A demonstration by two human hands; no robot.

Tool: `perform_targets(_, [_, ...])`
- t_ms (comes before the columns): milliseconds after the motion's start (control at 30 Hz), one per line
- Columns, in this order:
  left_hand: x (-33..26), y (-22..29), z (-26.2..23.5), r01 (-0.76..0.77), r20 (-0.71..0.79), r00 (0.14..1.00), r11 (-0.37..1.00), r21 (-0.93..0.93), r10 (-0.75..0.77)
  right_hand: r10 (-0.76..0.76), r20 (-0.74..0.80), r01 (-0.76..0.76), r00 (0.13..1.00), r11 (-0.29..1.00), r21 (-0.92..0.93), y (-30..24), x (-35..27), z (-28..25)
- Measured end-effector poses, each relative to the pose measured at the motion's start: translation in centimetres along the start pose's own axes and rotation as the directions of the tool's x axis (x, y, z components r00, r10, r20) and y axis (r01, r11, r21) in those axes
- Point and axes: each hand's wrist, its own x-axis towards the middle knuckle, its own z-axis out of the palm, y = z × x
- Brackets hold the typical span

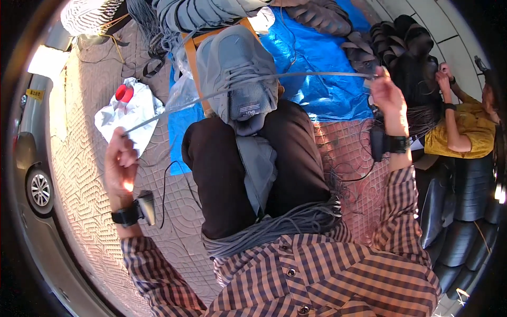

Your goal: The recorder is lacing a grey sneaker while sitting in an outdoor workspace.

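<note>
A grey shoelace (317,73) is stretched across in front of me. One end is pinched in my left hand (120,164), closed at the left, and the other in my right hand (389,100), closed and raised at the right. Behind the lace, just beyond my knees, a grey shoe upper (232,55) has lacing over its tongue. More grey upper material (257,169) hangs down between my thighs. Across my lap lies a bundle of loose grey laces (285,227).
A blue tarp (301,47) covers ground ahead. Stacked grey uppers (206,13) lie at the top, and dark stacked pieces (459,243) at the right. Left are a white bag (140,103) with a red object (124,93) and a car (34,137). A person in yellow (457,129) sits right.
</note>
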Motion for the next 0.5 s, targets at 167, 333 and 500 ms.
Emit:
perform_targets(167, [-2.9, 4.0, -9.2, -0.204, -0.028, 0.978, 0.929, -0.308, 0.205, -0.313, -0.285, 0.288, 0.906, 0.949, -0.127, -7.3, -1.3, -3.4])
perform_targets(333, [-3.0, 6.0, -12.3, -0.366, -0.448, 0.868, 0.886, -0.284, 0.215, -0.431, -0.41, 0.352, 0.804, 0.9, -0.255, -7.3, -0.6, -1.5])
perform_targets(500, [-1.8, 9.7, -13.6, -0.239, -0.078, 0.968, 0.971, 0.013, 0.239, -0.14, -0.111, 0.061, 0.984, 0.847, -0.528, -2.6, 1.6, 3.6])
